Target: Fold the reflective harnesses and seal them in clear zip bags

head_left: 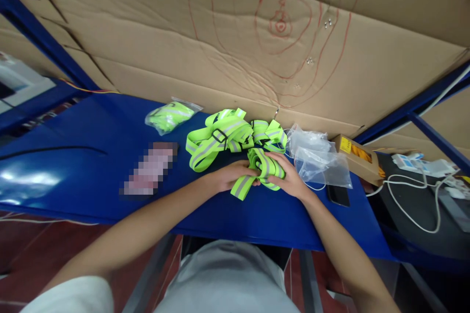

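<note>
Between my two hands is a folded bundle of neon yellow-green reflective strap (266,166) with a silver-grey stripe. My left hand (237,176) grips the bundle from the left, and a loose strap end hangs below its fingers. From the right, my right hand (288,176) wraps round the bundle's other side. Some fingers are hidden by the strap. Just behind lies a loose heap of the same reflective straps (220,137) with a black buckle. A second strap bundle (270,134) touches the heap on its right.
A clear bag holding green strap (171,116) lies at the back left. Empty clear plastic bags (319,154), a dark phone (338,195) and a cardboard box (358,156) sit on the right. A pixelated pinkish item (150,168) rests left on the blue table (91,156). Cardboard (154,34) stands behind.
</note>
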Demonstrator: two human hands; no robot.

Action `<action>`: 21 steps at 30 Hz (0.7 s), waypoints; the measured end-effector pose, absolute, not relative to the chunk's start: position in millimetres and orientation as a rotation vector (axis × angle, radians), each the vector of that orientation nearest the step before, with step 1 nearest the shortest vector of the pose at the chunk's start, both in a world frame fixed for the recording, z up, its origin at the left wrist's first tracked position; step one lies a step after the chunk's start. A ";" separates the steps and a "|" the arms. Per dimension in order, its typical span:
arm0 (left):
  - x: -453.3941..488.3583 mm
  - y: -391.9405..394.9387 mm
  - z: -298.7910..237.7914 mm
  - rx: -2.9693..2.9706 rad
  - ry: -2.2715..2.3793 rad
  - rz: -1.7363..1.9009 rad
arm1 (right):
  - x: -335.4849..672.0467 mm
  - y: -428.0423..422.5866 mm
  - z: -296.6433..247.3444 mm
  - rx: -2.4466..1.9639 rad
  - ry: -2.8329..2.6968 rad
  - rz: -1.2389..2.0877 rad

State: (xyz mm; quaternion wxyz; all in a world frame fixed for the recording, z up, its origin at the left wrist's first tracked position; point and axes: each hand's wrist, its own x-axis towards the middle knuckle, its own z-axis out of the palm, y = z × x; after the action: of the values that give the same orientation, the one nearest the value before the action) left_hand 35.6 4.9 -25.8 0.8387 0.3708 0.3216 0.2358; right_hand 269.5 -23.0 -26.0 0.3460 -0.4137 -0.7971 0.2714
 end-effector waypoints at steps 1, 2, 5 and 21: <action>35.8 3.9 -25.8 0.798 0.682 0.494 | 269.2 -23.4 -26.3 -1.080 -2.072 0.694; 35.9 3.0 -26.2 0.809 0.684 0.492 | 268.2 -24.2 -27.0 -1.091 -2.077 0.671; 35.2 2.4 -28.6 0.835 0.695 0.492 | 262.6 -27.6 -28.9 -1.118 -2.105 0.601; 1.2 10.5 3.5 1.858 0.843 0.471 | 273.5 -27.5 -1.1 -1.250 -0.969 1.420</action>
State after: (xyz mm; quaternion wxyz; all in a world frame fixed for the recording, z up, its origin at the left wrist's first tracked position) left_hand 1.2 10.5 3.5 0.5001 0.7683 0.3488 0.1949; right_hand 273.5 -27.5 -1.1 0.4865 -0.5137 -0.3982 0.5838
